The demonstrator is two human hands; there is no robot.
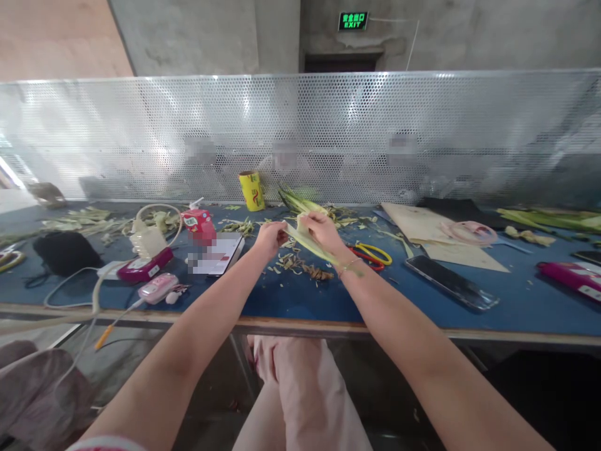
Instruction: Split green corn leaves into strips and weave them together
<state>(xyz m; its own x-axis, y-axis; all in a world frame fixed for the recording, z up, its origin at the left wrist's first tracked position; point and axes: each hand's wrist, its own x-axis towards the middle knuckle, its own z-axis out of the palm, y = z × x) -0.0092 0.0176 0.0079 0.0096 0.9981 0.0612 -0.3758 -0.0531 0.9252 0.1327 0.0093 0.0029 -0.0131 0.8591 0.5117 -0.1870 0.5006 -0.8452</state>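
Note:
My left hand (272, 237) is closed, its fingers pinching one end of a pale green leaf strip (312, 246) above the table. My right hand (322, 228) grips the same strip close by, where a pale folded part shows at the fingertips. The strip's other end slants down to the right, past my right wrist. Behind the hands lie longer green leaves (305, 203). Below them, leaf scraps (292, 262) and a brown, dried-looking piece (318, 273) are scattered over the blue tabletop (300, 300).
Yellow and red scissor-like handles (375, 253) lie beside my right wrist. A phone (451, 282) and cardboard (436, 235) are to the right. Leftward are a notebook (220, 254), red carton (199, 225) and cables. A yellow tube (252, 190) stands before a perforated metal screen (328, 125).

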